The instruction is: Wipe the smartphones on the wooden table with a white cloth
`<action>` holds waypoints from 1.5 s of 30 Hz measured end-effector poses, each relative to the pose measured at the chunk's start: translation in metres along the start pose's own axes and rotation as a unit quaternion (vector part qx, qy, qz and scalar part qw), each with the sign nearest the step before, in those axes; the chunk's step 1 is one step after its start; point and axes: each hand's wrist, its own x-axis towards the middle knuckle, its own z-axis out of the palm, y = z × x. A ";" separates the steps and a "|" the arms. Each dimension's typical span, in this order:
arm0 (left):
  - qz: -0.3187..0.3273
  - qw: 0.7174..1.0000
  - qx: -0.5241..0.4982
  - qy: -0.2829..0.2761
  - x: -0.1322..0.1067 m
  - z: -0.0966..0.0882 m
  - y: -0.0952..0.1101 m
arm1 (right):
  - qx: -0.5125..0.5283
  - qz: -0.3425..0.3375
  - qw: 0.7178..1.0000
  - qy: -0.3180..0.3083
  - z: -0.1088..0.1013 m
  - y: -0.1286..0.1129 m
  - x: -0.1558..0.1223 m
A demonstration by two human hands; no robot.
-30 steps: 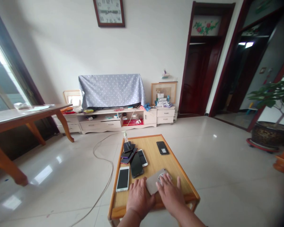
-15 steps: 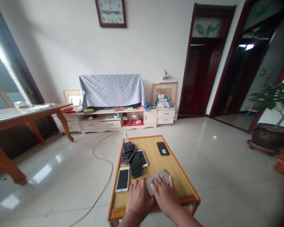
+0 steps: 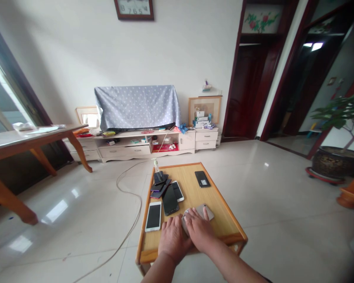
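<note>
A grey-gold phone [image 3: 208, 212] lies back up and slanted at the near end of the small wooden table [image 3: 191, 173]. My left hand [image 3: 173, 236] rests at its lower left side, with the fingers together and the thumb along the near edge, steadying it. Across the phone's back lies my right hand [image 3: 198, 226], its fingertips pressed down near the left end. A pale patch shows under those fingertips, too small to make out. Left of my hands are a white phone [image 3: 153, 216] with a dark screen and a black phone [image 3: 170, 200].
Further back are another white phone [image 3: 177, 191], several stacked dark phones [image 3: 159, 184] and a pump bottle [image 3: 156, 166]. A black phone [image 3: 202, 179] lies at the far right. A cable [image 3: 140, 204] crosses the floor on the left. A low cabinet [image 3: 126, 149] stands by the wall.
My right hand has slid left across the phone, uncovering more of its right end. My left hand stays beside the phone. The view has tilted slightly down.
</note>
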 end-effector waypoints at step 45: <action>-0.033 0.999 0.019 -0.020 -0.002 0.000 0.003 | -0.032 0.033 0.995 0.085 0.006 0.064 -0.015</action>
